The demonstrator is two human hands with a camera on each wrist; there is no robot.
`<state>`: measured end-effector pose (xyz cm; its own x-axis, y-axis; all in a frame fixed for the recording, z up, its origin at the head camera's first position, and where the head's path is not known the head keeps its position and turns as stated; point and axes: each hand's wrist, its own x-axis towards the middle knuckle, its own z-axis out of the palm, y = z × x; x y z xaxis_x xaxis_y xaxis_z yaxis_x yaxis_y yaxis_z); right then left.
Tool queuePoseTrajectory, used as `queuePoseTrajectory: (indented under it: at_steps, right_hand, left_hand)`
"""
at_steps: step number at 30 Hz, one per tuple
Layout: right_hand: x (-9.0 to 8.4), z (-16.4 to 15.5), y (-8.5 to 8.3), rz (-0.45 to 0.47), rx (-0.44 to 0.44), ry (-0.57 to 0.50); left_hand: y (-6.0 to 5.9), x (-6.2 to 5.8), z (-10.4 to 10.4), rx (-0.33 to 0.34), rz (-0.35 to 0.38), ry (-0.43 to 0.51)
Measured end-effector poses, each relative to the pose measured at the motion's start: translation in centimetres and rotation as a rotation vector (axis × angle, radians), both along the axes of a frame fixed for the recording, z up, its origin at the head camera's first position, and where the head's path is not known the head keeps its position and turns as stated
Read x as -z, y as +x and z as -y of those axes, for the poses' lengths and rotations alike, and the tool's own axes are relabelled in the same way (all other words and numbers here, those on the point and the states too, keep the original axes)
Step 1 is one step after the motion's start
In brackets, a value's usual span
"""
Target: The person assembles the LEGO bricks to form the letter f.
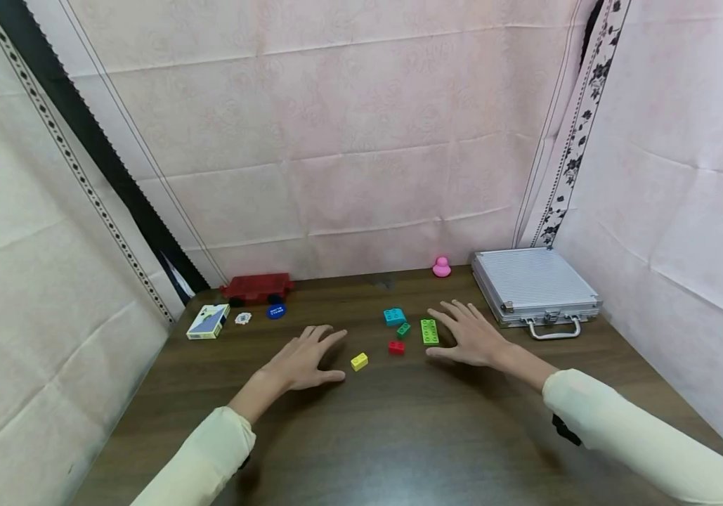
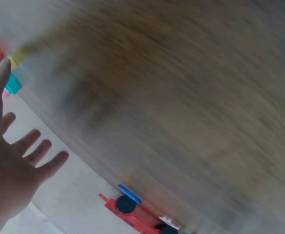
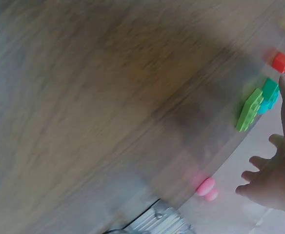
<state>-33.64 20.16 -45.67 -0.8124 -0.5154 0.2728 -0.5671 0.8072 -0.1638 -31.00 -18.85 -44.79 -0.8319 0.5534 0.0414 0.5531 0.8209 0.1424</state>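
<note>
Several toy bricks lie loosely grouped mid-table in the head view: a yellow brick (image 1: 359, 361), a red brick (image 1: 396, 348), a small dark green brick (image 1: 403, 330), a blue brick (image 1: 394, 316) and a longer lime green brick (image 1: 429, 332). My left hand (image 1: 303, 358), fingers spread and holding nothing, is left of the yellow brick. On the other side my right hand (image 1: 471, 337) hovers just right of the lime green brick, fingers extended and nothing in its grasp. Both wrist views show the left hand (image 2: 15, 170) and right hand (image 3: 279, 170) apart from the bricks.
At the back left stand a red toy wagon (image 1: 258, 288), a blue disc (image 1: 276, 310), a small white piece (image 1: 243, 318) and a card box (image 1: 208, 321). A pink toy (image 1: 441, 267) and a silver case (image 1: 538, 281) sit at the back right. Cloth walls (image 1: 348, 140) enclose the table.
</note>
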Motion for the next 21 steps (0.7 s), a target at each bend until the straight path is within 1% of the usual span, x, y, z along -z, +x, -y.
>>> queuePoseTrajectory:
  at_steps: [3, 7, 10, 15, 18, 21]
  right_hand:
    - [-0.2, 0.8, 0.1, -0.025, -0.068, -0.031]
    - [-0.4, 1.8, 0.2, -0.031, -0.146, -0.055]
    - [-0.4, 2.5, 0.0, -0.003, -0.182, -0.055]
    - [-0.1, 3.7, -0.1, 0.066, -0.243, -0.057]
    - [0.0, 4.4, -0.1, 0.077, -0.259, -0.048]
    - [0.0, 4.9, -0.1, 0.092, -0.25, -0.026]
  left_hand:
    - [-0.1, -0.1, -0.6, 0.028, 0.021, 0.035]
    - [-0.6, -0.1, -1.1, 0.049, 0.094, 0.093]
    - [-1.0, -0.1, -1.3, 0.076, 0.157, 0.152]
    - [-1.4, 0.3, -1.8, 0.158, 0.234, 0.272]
    - [-1.6, 0.6, -2.2, 0.18, 0.263, 0.314]
    - [-1.7, 0.7, -2.5, 0.185, 0.264, 0.328]
